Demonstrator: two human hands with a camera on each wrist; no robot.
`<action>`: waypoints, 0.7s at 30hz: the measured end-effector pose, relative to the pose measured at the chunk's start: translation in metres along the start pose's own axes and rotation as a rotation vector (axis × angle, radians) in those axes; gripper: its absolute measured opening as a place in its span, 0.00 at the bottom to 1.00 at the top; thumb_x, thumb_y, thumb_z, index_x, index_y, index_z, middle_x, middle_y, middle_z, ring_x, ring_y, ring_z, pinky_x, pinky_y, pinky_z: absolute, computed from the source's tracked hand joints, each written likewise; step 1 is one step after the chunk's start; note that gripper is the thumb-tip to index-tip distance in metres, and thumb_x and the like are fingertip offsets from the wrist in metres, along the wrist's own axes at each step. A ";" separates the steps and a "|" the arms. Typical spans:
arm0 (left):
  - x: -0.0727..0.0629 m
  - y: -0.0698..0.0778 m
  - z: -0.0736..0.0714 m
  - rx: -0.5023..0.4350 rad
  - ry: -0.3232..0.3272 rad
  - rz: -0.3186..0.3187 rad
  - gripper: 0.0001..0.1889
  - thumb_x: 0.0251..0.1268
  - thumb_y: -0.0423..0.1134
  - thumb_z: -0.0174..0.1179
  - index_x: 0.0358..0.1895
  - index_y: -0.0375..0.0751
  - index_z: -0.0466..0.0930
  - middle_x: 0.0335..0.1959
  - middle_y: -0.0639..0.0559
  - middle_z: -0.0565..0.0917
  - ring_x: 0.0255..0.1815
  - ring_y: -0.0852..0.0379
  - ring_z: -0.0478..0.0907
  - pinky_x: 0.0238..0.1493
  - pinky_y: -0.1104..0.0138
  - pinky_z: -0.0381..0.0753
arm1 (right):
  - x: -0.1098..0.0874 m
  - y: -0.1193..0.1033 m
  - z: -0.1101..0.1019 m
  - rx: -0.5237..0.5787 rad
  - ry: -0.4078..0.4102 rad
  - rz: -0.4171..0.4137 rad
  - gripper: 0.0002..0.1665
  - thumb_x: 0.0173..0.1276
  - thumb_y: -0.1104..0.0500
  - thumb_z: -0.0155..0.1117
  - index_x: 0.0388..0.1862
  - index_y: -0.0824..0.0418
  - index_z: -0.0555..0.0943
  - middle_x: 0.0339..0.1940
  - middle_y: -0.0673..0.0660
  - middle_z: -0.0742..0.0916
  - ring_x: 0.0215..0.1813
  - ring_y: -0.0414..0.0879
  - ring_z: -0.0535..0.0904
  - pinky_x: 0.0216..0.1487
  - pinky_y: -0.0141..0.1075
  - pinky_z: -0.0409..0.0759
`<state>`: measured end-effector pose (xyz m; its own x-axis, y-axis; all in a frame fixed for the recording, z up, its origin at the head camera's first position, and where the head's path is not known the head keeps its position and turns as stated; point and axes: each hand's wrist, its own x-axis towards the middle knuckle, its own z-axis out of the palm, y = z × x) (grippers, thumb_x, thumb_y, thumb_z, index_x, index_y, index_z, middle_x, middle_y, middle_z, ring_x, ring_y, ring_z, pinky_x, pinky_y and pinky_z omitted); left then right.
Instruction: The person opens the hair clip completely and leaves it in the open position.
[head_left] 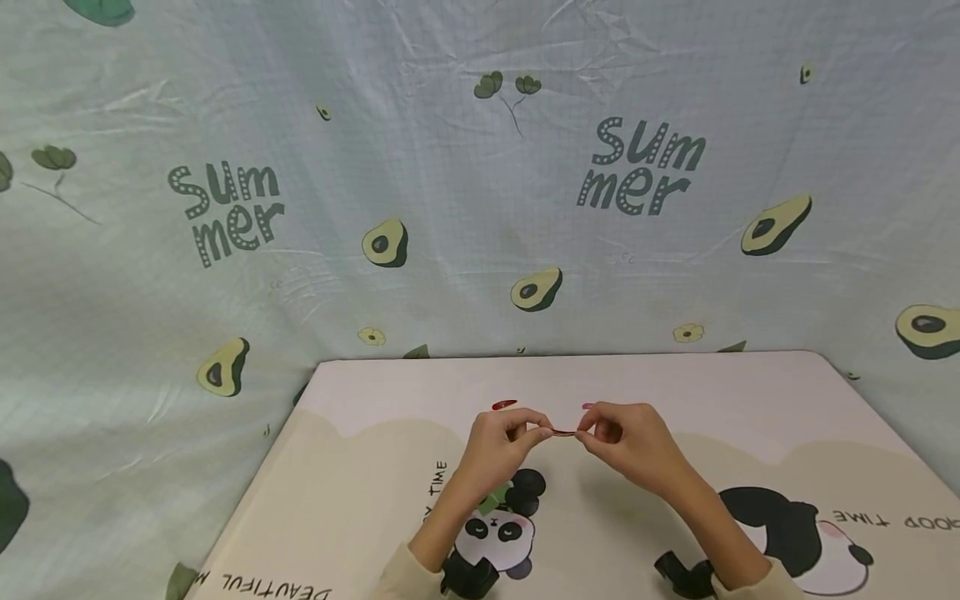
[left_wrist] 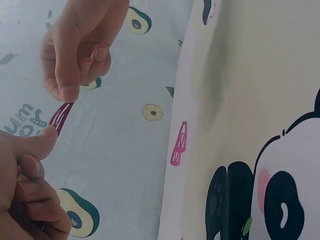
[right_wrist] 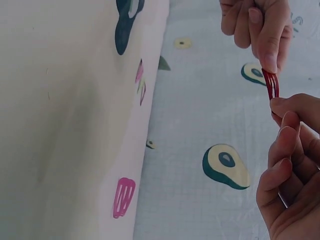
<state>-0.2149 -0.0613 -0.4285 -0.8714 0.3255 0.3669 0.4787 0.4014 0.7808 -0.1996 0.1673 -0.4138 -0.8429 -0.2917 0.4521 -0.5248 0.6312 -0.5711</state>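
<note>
A dark red snap hair clip [head_left: 564, 432] is stretched between both hands above the table. My left hand [head_left: 501, 446] pinches one end between thumb and finger. The opposite end is pinched by my right hand [head_left: 637, 442]. Seen from the left wrist, the clip [left_wrist: 61, 118] has slots along its length, and part of it hides under the fingertips. The right wrist view shows the same clip [right_wrist: 272, 86] held upright between the two pinches.
Beyond the hands, a red clip [head_left: 504, 404] and a pink clip [head_left: 588, 406] lie on the table [head_left: 360, 392]. The right wrist view shows a pink slotted clip [right_wrist: 124, 197] near the table edge. A patterned cloth [head_left: 450, 183] hangs behind.
</note>
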 end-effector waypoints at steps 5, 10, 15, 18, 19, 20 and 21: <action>-0.003 0.000 0.000 0.006 -0.013 0.014 0.04 0.68 0.39 0.68 0.40 0.47 0.91 0.15 0.60 0.66 0.18 0.70 0.59 0.19 0.74 0.58 | -0.003 0.004 0.001 0.023 -0.012 -0.013 0.06 0.60 0.65 0.77 0.32 0.58 0.87 0.19 0.41 0.77 0.23 0.31 0.68 0.24 0.28 0.72; -0.005 0.000 -0.001 0.019 -0.008 0.015 0.04 0.68 0.39 0.69 0.40 0.47 0.91 0.15 0.61 0.67 0.18 0.70 0.59 0.20 0.75 0.58 | -0.005 0.005 0.004 0.026 -0.027 -0.011 0.07 0.61 0.64 0.77 0.33 0.55 0.87 0.19 0.40 0.77 0.22 0.30 0.68 0.24 0.28 0.73; -0.006 0.000 -0.001 0.020 0.013 0.039 0.02 0.67 0.38 0.69 0.38 0.46 0.91 0.14 0.60 0.66 0.18 0.71 0.59 0.20 0.74 0.58 | -0.005 0.003 0.005 0.033 -0.019 -0.004 0.09 0.60 0.64 0.78 0.37 0.54 0.87 0.19 0.40 0.77 0.22 0.30 0.68 0.23 0.28 0.72; -0.006 0.001 -0.001 0.027 0.022 0.056 0.03 0.67 0.37 0.70 0.39 0.46 0.91 0.14 0.61 0.66 0.17 0.71 0.58 0.20 0.75 0.58 | -0.005 0.002 0.005 0.026 -0.023 0.000 0.09 0.60 0.64 0.78 0.36 0.53 0.87 0.19 0.39 0.76 0.22 0.30 0.67 0.23 0.28 0.72; -0.006 0.001 -0.001 0.033 0.024 0.064 0.03 0.67 0.37 0.70 0.39 0.46 0.91 0.14 0.61 0.66 0.17 0.71 0.58 0.20 0.75 0.58 | -0.005 0.002 0.005 0.022 -0.023 -0.003 0.09 0.60 0.64 0.78 0.36 0.53 0.87 0.18 0.39 0.76 0.22 0.30 0.68 0.23 0.28 0.72; -0.006 0.001 0.000 0.043 0.028 0.076 0.03 0.67 0.37 0.70 0.39 0.46 0.91 0.14 0.61 0.66 0.17 0.72 0.58 0.20 0.75 0.57 | -0.005 0.002 0.006 0.020 -0.023 -0.002 0.09 0.60 0.64 0.78 0.35 0.52 0.87 0.18 0.38 0.76 0.22 0.30 0.68 0.23 0.28 0.72; -0.007 0.001 0.001 0.052 0.032 0.087 0.03 0.66 0.37 0.70 0.39 0.46 0.91 0.14 0.61 0.66 0.17 0.72 0.58 0.20 0.76 0.57 | -0.006 0.002 0.006 0.018 -0.022 -0.002 0.09 0.60 0.64 0.78 0.35 0.52 0.86 0.18 0.38 0.76 0.22 0.30 0.68 0.23 0.28 0.72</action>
<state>-0.2084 -0.0624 -0.4304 -0.8290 0.3337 0.4488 0.5567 0.4167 0.7186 -0.1968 0.1660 -0.4219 -0.8440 -0.3093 0.4382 -0.5287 0.6175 -0.5824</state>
